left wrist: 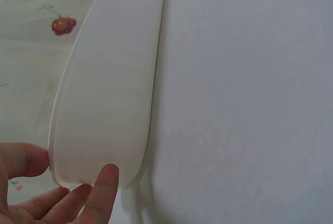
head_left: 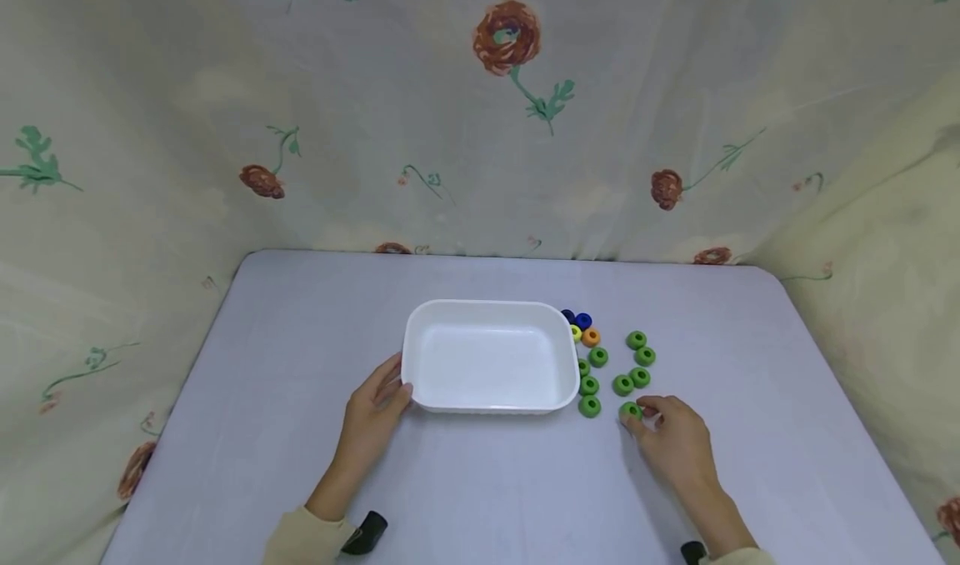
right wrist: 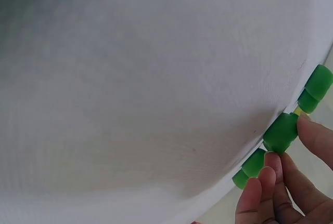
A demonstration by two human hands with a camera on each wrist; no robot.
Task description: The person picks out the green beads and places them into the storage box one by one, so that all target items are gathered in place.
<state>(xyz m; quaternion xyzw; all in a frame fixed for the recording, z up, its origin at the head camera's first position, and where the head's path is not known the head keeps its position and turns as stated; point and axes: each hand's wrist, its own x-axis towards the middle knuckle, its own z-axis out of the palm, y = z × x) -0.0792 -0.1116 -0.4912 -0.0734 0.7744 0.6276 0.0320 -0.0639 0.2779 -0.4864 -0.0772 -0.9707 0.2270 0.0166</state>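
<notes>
A white rectangular tray [head_left: 491, 361] stands on the table. My left hand [head_left: 372, 422] holds it by its left end; the left wrist view has the thumb at the rim and the fingertips against the outer wall. My right hand [head_left: 678, 444] pinches a green bead [head_left: 629, 410] between thumb and fingers, right of the tray's front corner. In the right wrist view that green bead [right wrist: 281, 132] is at or just above the cloth; I cannot tell which. Several more green beads [head_left: 640, 377] lie behind it and along the tray's right side.
Near the tray's back right corner sit an orange bead [head_left: 591, 337], a yellow bead [head_left: 576, 332] partly hidden by the rim, and two blue beads [head_left: 582, 321]. A white cloth covers the table [head_left: 487, 490]. Flowered fabric [head_left: 420, 115] hangs behind and at both sides.
</notes>
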